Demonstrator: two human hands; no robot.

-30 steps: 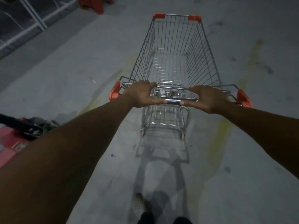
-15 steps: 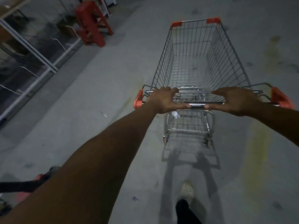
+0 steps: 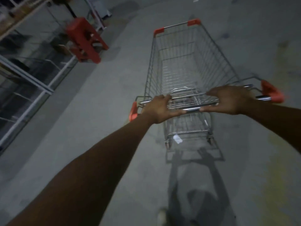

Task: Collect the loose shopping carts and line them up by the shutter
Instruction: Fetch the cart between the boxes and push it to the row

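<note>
Both hands, left hand [image 3: 160, 107] and right hand [image 3: 231, 100], grip the handle of a wire shopping cart [image 3: 184, 66] on grey floor [image 3: 97, 111]; a red stool [image 3: 85, 40] stands left.

We note a silver wire-grid cart [image 3: 179, 79] trimmed in red, a red stool [image 3: 81, 33], and a grey, yellow-stained floor [image 3: 81, 119].

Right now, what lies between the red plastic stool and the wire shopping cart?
Only bare grey concrete floor separates the red plastic stool from the wire shopping cart, in the head view.
</note>
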